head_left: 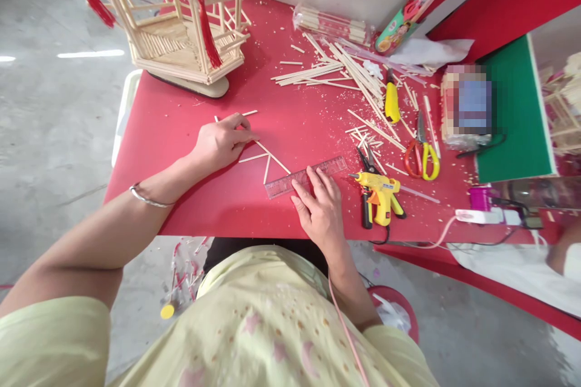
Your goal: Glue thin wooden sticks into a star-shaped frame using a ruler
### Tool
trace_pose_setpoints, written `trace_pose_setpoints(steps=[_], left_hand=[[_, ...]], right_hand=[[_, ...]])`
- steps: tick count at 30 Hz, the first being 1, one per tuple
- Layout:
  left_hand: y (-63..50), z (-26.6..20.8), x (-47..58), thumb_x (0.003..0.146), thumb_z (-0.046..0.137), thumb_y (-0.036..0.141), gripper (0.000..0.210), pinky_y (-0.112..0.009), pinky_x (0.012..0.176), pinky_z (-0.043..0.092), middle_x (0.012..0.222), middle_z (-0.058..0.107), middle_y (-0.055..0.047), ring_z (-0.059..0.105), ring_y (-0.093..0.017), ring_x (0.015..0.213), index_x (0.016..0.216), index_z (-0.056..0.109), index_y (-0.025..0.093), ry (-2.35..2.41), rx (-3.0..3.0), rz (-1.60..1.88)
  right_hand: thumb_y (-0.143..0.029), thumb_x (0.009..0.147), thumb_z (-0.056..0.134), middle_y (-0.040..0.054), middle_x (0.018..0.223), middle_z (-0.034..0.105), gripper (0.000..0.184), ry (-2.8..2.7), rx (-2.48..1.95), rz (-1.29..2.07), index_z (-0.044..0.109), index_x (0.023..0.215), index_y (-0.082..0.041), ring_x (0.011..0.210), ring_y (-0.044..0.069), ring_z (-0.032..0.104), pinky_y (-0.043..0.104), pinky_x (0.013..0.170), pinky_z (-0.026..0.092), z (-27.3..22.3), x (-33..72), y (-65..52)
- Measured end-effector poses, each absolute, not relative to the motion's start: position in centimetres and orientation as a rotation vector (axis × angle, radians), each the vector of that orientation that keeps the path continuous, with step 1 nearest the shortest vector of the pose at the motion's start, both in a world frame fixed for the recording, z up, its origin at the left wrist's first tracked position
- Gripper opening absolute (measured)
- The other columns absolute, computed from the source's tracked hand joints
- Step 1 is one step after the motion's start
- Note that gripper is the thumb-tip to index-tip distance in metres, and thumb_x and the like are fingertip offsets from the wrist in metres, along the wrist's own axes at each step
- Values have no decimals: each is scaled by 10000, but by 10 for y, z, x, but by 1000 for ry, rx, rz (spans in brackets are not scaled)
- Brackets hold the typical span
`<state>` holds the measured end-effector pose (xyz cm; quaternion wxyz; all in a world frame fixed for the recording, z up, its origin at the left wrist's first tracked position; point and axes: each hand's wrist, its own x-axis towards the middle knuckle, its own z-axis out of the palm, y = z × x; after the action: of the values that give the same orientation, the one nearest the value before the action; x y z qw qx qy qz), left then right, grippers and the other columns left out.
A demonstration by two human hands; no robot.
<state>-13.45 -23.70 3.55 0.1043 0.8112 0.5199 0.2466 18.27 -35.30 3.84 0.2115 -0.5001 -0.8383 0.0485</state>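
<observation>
My left hand [223, 142] is closed in a pinch at a small frame of thin wooden sticks [275, 156] lying on the red table. Several sticks branch out from it, and part of the frame is hidden under my fingers. The frame's right end reaches a clear plastic ruler [333, 166], which lies at a slant. My right hand [320, 205] holds this ruler down, with its fingertips on top and the thumb near its lower edge.
A stick-built pavilion model [177, 42] with red tassels stands at the back left. Loose sticks [358, 72], a yellow-handled cutter [391, 100], scissors [422, 151], pliers [367, 208] and a yellow glue gun [384, 196] lie to the right. A power strip [481, 216] trails cables.
</observation>
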Motion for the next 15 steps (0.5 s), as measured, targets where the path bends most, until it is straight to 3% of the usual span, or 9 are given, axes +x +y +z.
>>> trace_pose_setpoints(steps=[7,11,15], left_hand=[[-238,37,-134,1041,523,300,358,-271,660,434,1149,766,-71,694,-171,827,1144,865,270,1545,2418,702],[-240,38,-133,1045,527,369,365,-275,648,443,1101,775,-68,701,-179,828,1135,868,273,1549,2431,700],[-246,40,-131,1056,515,412,389,-291,665,484,1081,780,-82,712,-195,842,1129,864,256,1529,2445,668]], right_hand=[[-289,1062,659,147,1481,657,327,-2252,-1314,101,716,1383,-273,1451,325,567,566,1199,497,40,185,-365],[-288,1047,685,121,1223,700,339,-2223,-1310,84,702,1385,-265,1244,289,643,492,1074,541,40,181,-382],[-292,1050,686,103,1083,695,320,-2245,-1336,26,713,1363,-233,1023,248,625,427,928,522,40,170,-395]])
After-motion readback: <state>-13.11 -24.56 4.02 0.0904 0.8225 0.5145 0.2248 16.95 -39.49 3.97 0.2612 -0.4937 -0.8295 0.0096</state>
